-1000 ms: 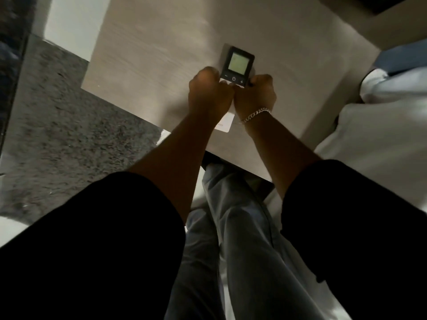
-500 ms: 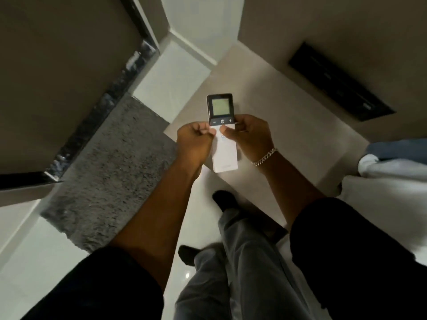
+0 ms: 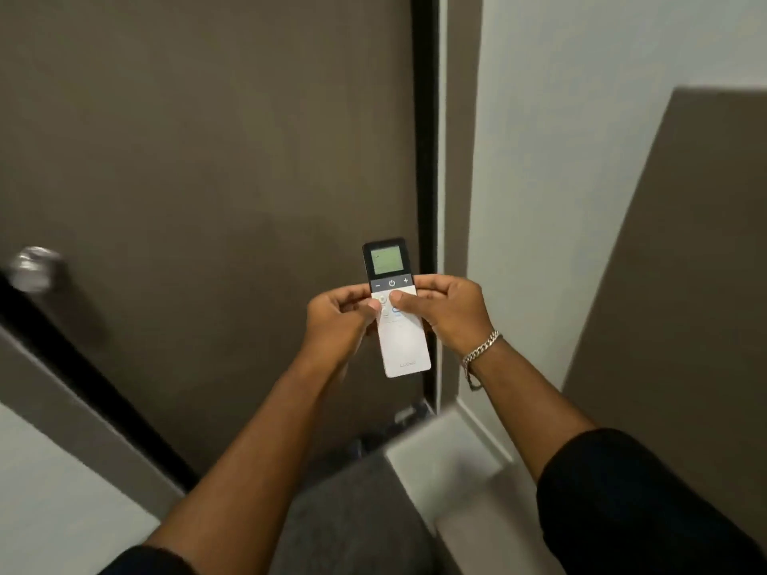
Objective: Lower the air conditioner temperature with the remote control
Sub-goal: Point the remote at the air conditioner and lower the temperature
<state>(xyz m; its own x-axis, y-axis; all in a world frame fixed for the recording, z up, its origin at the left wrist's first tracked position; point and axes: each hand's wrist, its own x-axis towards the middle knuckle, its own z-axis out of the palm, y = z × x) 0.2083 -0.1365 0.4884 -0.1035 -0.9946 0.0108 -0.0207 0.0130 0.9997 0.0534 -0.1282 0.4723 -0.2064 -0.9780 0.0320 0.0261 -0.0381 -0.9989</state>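
Note:
A slim white remote control (image 3: pixel 404 342) with a dark top and a lit greenish screen is held upright in front of me, screen end pointing up and away. My left hand (image 3: pixel 338 321) grips its left edge, thumb resting on the upper white buttons. My right hand (image 3: pixel 450 311), with a silver chain bracelet on the wrist, grips the right edge, its thumb on the buttons just below the dark minus, power and plus row. No air conditioner is in view.
A dark brown door (image 3: pixel 207 180) with a round silver knob (image 3: pixel 35 267) fills the left and centre. A pale wall (image 3: pixel 581 118) stands to the right, with a brown panel (image 3: pixel 685 305) at far right. Grey carpet (image 3: pixel 352 512) lies below.
My view has swung up from the table and floor to the door and wall. Both hands kept hold of the remote and raised it; the thumbs now rest on the upper buttons.

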